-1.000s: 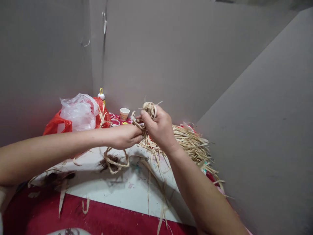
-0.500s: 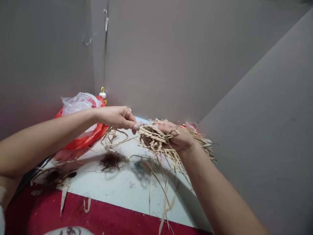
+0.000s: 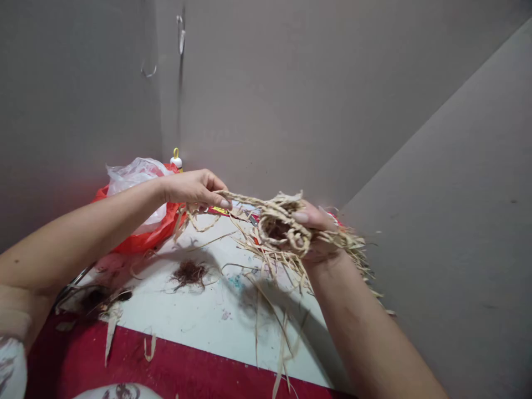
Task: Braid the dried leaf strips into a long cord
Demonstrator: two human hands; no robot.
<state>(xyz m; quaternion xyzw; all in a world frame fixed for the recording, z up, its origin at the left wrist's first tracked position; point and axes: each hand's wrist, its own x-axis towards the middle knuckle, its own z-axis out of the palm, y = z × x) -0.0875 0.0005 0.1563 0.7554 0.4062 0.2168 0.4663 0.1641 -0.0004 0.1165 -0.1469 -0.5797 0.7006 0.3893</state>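
"Where's the twisted cord?"

"Its coiled bundle [image 3: 282,224] sits right of the frame's centre, in the right hand [image 3: 318,227], thumb over its side."

"And the left hand [image 3: 201,188]?"

"Left of centre, its grip narrow, thumb and fingers pinching the strand [image 3: 245,198] that stretches over from the bundle."

"What's under them?"

"A white sheet [image 3: 187,310] with a dark fibre tuft [image 3: 190,273] lower left of centre; loose dry strips [image 3: 291,263] lie below the bundle."

You wear a white top [image 3: 11,368] with dark, squiggly marks on it. Your left arm [image 3: 83,224] is bare, with one tiny round spot near the elbow. Your right arm [image 3: 369,327] is bare too. White cloth with a dark swirly print [image 3: 120,392] shows low down.
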